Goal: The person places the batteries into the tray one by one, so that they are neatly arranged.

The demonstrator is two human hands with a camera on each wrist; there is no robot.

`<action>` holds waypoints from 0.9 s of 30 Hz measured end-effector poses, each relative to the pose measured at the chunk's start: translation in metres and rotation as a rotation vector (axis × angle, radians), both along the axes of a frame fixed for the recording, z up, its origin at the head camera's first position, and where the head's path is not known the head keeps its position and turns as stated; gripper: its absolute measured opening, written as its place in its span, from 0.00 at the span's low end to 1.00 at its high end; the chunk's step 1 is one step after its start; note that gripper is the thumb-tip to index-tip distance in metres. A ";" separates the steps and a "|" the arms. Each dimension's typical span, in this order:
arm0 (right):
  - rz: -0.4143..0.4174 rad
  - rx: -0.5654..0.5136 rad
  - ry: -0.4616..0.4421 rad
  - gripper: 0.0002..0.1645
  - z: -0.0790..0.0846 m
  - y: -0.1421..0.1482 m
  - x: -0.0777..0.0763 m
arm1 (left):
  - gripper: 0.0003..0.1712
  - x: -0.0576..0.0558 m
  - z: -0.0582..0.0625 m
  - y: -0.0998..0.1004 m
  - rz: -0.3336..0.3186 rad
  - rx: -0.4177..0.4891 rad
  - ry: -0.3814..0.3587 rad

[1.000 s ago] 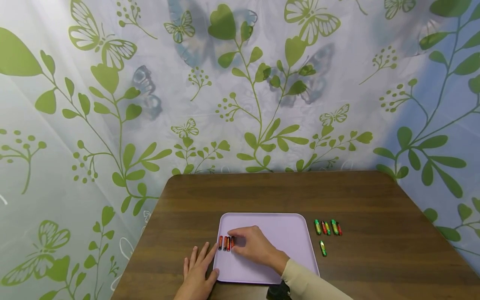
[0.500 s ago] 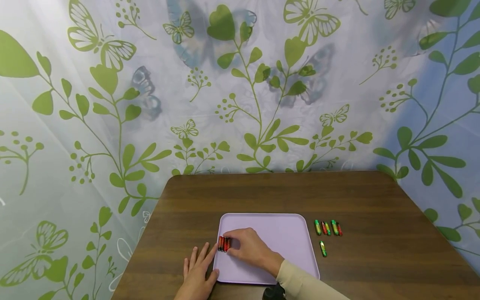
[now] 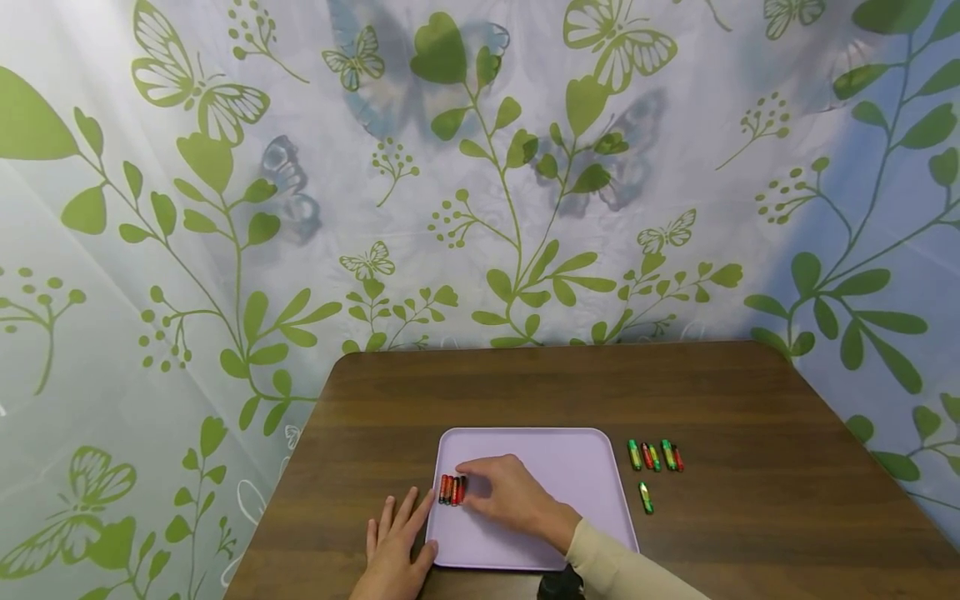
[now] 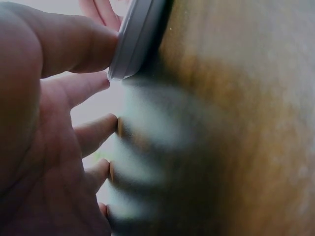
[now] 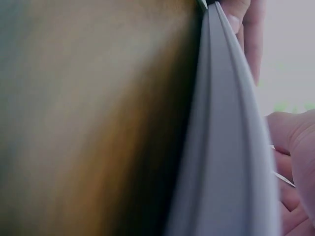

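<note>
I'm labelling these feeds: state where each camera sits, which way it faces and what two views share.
Head: worn there, facing forward and down at the lilac round-cornered tray, red-and-black cylinders and brown wooden table; shows left hand, right hand and beige sleeve.
Left wrist: worn there, facing past the palm toward the tray's edge; shows left thumb and fingers.
Right wrist: worn there, facing along the tray's side; shows part of the right hand, more fingers at top.
The wrist views share the tray's edge.
</note>
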State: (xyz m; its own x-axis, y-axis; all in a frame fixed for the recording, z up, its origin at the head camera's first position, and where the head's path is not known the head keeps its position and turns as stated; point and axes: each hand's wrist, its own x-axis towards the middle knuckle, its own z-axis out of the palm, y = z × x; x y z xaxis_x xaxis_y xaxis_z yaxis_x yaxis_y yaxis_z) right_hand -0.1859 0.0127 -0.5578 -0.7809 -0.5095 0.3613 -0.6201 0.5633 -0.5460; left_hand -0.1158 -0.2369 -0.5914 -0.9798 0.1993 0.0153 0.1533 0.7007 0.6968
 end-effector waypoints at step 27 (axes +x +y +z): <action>-0.043 -0.039 -0.014 0.29 0.024 0.102 0.008 | 0.42 0.002 0.009 0.002 -0.014 0.074 0.030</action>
